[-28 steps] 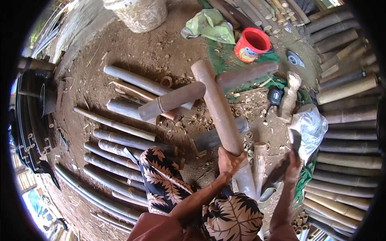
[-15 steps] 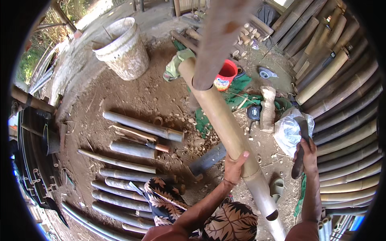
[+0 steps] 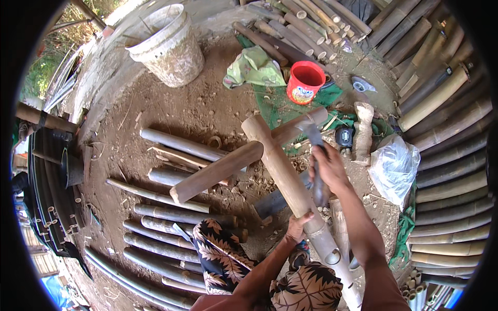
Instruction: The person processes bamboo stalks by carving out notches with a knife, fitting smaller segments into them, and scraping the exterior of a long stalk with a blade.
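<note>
My left hand is wrapped around a long bamboo pole that slants from between my legs toward the far middle. A shorter, darker bamboo piece crosses the pole near its far end, sticking out on both sides; it appears to pass through the pole. In my closed right hand is a dark-handled tool with a grey metal head. The head is beside the crosspiece's right part; whether they touch I cannot tell. A round hole shows in the pole's near part.
Cut bamboo lengths lie on the dirt at left, and more bamboo is stacked along the right. A white bucket, a red pail, green cloth and a clear plastic bag stand or lie farther out.
The crosspiece, which rose toward me from the pole's opening, now lies sideways across it as the pole has turned. My right hand has brought the tool leftward and farther out, beside the pole.
</note>
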Available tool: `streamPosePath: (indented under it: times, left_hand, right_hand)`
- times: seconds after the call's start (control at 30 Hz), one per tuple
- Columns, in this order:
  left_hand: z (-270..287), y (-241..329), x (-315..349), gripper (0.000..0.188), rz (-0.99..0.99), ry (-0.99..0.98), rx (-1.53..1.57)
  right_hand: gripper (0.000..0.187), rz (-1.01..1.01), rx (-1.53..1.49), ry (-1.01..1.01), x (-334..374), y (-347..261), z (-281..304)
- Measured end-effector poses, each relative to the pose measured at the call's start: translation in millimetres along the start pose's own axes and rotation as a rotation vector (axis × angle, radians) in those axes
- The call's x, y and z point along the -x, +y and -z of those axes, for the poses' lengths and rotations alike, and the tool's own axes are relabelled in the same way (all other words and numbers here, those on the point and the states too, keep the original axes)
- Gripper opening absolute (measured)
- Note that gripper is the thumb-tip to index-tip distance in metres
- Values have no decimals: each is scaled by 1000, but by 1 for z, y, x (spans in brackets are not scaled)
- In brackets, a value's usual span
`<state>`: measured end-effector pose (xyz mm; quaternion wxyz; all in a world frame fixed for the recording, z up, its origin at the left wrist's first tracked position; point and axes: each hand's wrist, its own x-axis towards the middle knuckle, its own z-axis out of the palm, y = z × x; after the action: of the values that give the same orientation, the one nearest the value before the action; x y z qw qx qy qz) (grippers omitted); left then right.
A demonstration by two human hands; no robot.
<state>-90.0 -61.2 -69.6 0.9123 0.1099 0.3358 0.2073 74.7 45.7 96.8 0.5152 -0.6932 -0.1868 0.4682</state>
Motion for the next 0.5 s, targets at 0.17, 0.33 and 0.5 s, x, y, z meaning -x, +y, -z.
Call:
streamPosePath:
  times: [0.17,0.33,0.5]
  left_hand:
    - [32,-10,-12,61,97,-44,43]
    - [43,-14,-23,56,157,-56,66]
    - [46,-17,-22,60,173,-47,93]
  right_hand:
    - [17,-40,171,-121,-51,38,-30]
    - [19,-96,151,-136,-77,50,-46]
    - [17,-157,220,-199,-85,42,-51]
